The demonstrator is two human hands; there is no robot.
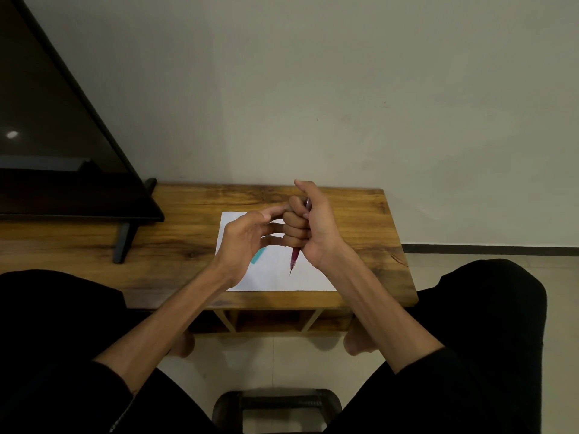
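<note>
Surface: wood (175,233), brown grain with dark knots, rectangular; plain pale wall (344,89) behind it.
Screen: black and glossy (47,120), on thin dark legs at the left end of the surface.
Paper: white flat sheet (275,277), lying on the surface below both hands.
Strip: teal, flat, small (258,256), on the paper, partly hidden by the left grip.
Pen: dark red, slim round barrel (295,256), thin dark tip pointing down at the paper; whether it touches, I cannot tell.
Right grip: (308,227) closed as a fist round the pen, thumb standing up.
Left grip: (247,239) loose, fingers nearly straight, tips touching the right grip's knuckles; holds nothing.
</note>
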